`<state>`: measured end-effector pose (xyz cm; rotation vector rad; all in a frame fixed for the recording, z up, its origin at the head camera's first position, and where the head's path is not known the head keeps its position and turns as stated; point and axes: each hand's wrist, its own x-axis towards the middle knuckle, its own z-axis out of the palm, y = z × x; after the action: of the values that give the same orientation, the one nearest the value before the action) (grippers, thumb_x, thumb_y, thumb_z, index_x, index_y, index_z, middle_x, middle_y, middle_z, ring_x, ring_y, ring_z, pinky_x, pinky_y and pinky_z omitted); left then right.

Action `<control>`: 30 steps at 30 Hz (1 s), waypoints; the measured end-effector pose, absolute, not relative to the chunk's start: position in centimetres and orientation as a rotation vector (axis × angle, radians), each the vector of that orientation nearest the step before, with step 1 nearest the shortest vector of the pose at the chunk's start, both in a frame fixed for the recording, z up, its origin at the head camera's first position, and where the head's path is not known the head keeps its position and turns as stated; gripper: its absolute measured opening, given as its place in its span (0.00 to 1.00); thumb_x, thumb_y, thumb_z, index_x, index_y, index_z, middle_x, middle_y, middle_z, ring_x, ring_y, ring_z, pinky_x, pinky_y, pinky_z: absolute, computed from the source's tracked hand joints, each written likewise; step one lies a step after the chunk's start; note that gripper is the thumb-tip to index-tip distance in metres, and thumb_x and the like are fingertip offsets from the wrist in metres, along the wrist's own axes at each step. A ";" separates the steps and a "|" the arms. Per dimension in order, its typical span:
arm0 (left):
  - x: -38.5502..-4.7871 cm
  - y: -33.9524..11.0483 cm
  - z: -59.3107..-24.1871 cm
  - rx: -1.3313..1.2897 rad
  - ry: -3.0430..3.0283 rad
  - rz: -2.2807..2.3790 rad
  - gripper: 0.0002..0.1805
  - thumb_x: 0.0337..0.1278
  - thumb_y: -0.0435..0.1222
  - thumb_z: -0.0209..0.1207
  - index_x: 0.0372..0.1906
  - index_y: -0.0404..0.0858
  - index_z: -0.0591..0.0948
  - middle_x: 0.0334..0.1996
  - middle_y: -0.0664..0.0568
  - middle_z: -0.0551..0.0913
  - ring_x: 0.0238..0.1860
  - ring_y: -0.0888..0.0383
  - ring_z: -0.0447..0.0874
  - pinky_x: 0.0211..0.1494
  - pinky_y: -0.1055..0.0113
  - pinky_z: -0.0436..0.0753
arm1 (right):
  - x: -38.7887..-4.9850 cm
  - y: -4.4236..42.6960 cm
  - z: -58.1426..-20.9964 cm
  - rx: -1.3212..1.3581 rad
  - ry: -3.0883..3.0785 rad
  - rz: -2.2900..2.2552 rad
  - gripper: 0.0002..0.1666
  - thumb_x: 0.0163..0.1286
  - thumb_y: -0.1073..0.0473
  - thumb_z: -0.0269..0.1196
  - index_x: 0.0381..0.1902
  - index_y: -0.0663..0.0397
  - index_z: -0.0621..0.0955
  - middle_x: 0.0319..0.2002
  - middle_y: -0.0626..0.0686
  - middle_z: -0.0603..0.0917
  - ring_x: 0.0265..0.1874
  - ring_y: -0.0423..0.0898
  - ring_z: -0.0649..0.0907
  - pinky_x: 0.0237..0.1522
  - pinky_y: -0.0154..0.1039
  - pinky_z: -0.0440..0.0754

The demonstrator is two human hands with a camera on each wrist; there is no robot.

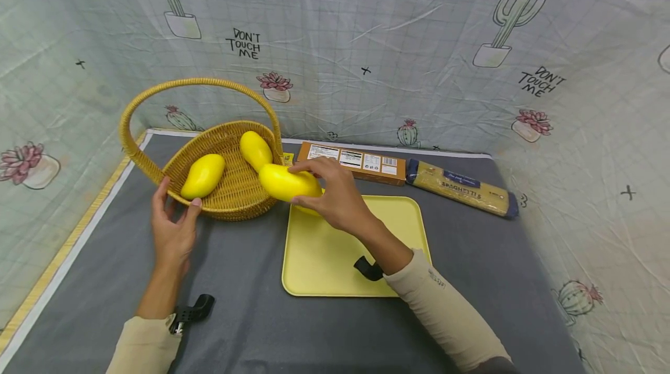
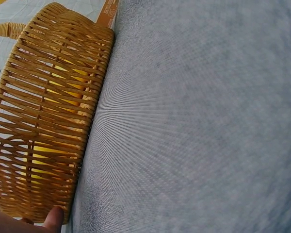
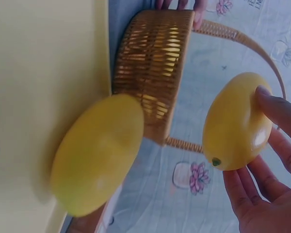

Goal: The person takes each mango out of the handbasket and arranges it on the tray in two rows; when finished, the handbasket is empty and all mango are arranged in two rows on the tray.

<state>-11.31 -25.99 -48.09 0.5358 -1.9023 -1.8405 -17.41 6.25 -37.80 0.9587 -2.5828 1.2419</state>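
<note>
My right hand [image 1: 337,196] holds a yellow mango [image 1: 288,182] between thumb and fingers, above the tray's far left corner and beside the basket's right rim. In the right wrist view the held mango [image 3: 237,121] shows a small green stem spot. Another mango [image 3: 98,155] lies on the yellow tray [image 1: 345,269]; in the head view my right hand mostly hides it. The wicker basket [image 1: 238,211] contains two mangoes, one at left [image 1: 203,176] and one at right [image 1: 255,150]. My left hand [image 1: 175,234] holds the basket's near left side, thumb and fingers against the wicker.
Behind the tray lie a brown box [image 1: 366,163] and a spaghetti pack [image 1: 460,188], end to end. The basket's tall handle [image 1: 201,81] arches over it. A grey cloth [image 1: 241,316] covers the table, and a printed curtain [image 1: 366,42] stands behind.
</note>
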 end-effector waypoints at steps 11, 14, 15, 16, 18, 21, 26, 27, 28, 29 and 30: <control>-11.1 -25.9 -47.9 0.545 -1.910 -1.846 0.45 0.71 0.32 0.64 0.85 0.57 0.57 0.87 0.56 0.48 0.87 0.47 0.47 0.88 0.44 0.54 | -16.8 10.6 -38.6 0.828 -2.654 1.219 0.31 0.59 0.54 0.82 0.61 0.42 0.86 0.62 0.46 0.87 0.61 0.49 0.83 0.61 0.48 0.85; -11.1 -25.9 -47.8 0.551 -1.915 -1.852 0.45 0.72 0.32 0.63 0.85 0.57 0.57 0.87 0.56 0.48 0.87 0.48 0.47 0.88 0.44 0.54 | -16.7 11.7 -38.8 0.806 -2.658 1.233 0.31 0.59 0.55 0.82 0.61 0.43 0.86 0.62 0.47 0.86 0.62 0.50 0.83 0.59 0.49 0.87; -11.1 -25.9 -47.7 0.555 -1.919 -1.852 0.45 0.72 0.32 0.63 0.85 0.57 0.57 0.87 0.56 0.47 0.87 0.48 0.47 0.88 0.44 0.54 | -16.6 12.1 -38.9 0.799 -2.660 1.233 0.31 0.59 0.55 0.82 0.61 0.43 0.86 0.62 0.47 0.86 0.61 0.50 0.83 0.59 0.50 0.87; -11.1 -25.9 -47.7 0.556 -1.921 -1.853 0.45 0.72 0.32 0.63 0.85 0.57 0.57 0.87 0.56 0.47 0.87 0.48 0.47 0.88 0.44 0.54 | -16.6 12.4 -39.0 0.791 -2.663 1.229 0.31 0.59 0.55 0.82 0.61 0.43 0.86 0.62 0.47 0.86 0.61 0.50 0.83 0.59 0.50 0.88; -11.1 -25.9 -47.7 0.557 -1.923 -1.854 0.45 0.72 0.32 0.63 0.85 0.57 0.57 0.87 0.56 0.47 0.87 0.48 0.47 0.88 0.44 0.54 | -16.6 13.1 -39.2 0.775 -2.670 1.223 0.31 0.59 0.55 0.82 0.61 0.43 0.86 0.62 0.47 0.86 0.61 0.50 0.83 0.59 0.49 0.88; -11.1 -25.9 -47.8 0.562 -1.923 -1.848 0.45 0.72 0.32 0.63 0.85 0.58 0.57 0.87 0.57 0.47 0.87 0.48 0.47 0.88 0.44 0.54 | -16.6 13.9 -39.4 0.752 -2.685 1.214 0.31 0.60 0.55 0.81 0.61 0.43 0.86 0.62 0.47 0.86 0.61 0.49 0.83 0.60 0.47 0.87; -11.0 -25.9 -47.9 0.559 -1.912 -1.848 0.44 0.73 0.32 0.62 0.85 0.59 0.57 0.87 0.58 0.47 0.87 0.48 0.47 0.88 0.45 0.54 | -16.6 15.0 -39.6 0.725 -2.698 1.222 0.31 0.59 0.56 0.82 0.61 0.44 0.86 0.62 0.48 0.86 0.59 0.51 0.84 0.62 0.49 0.87; -11.0 -25.9 -47.9 0.557 -1.913 -1.848 0.44 0.73 0.32 0.63 0.85 0.59 0.57 0.87 0.58 0.48 0.87 0.49 0.48 0.88 0.45 0.55 | -16.6 15.2 -39.7 0.721 -2.700 1.223 0.31 0.59 0.56 0.82 0.61 0.44 0.86 0.62 0.48 0.86 0.59 0.51 0.84 0.62 0.49 0.87; -11.0 -25.9 -48.0 0.556 -1.912 -1.849 0.44 0.73 0.32 0.63 0.85 0.59 0.57 0.87 0.58 0.48 0.87 0.49 0.48 0.88 0.45 0.55 | -16.6 15.4 -39.7 0.718 -2.701 1.220 0.31 0.59 0.57 0.82 0.61 0.44 0.86 0.62 0.49 0.86 0.58 0.51 0.84 0.62 0.50 0.87; -11.0 -25.9 -47.9 0.557 -1.911 -1.852 0.44 0.73 0.31 0.62 0.85 0.59 0.57 0.87 0.58 0.47 0.87 0.49 0.48 0.88 0.45 0.54 | -16.6 15.7 -39.7 0.712 -2.703 1.218 0.31 0.59 0.57 0.82 0.61 0.44 0.86 0.62 0.49 0.86 0.58 0.52 0.84 0.62 0.50 0.87; -11.0 -25.9 -47.9 0.556 -1.910 -1.854 0.44 0.73 0.31 0.62 0.85 0.59 0.57 0.87 0.58 0.48 0.87 0.49 0.48 0.88 0.45 0.54 | -16.5 16.0 -39.8 0.710 -2.704 1.217 0.31 0.60 0.57 0.81 0.61 0.45 0.86 0.62 0.50 0.86 0.58 0.52 0.84 0.62 0.50 0.87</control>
<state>-11.00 -25.85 -47.91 0.5556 -1.9104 -1.8537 -16.53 15.96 -39.82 0.7096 -2.7036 1.2168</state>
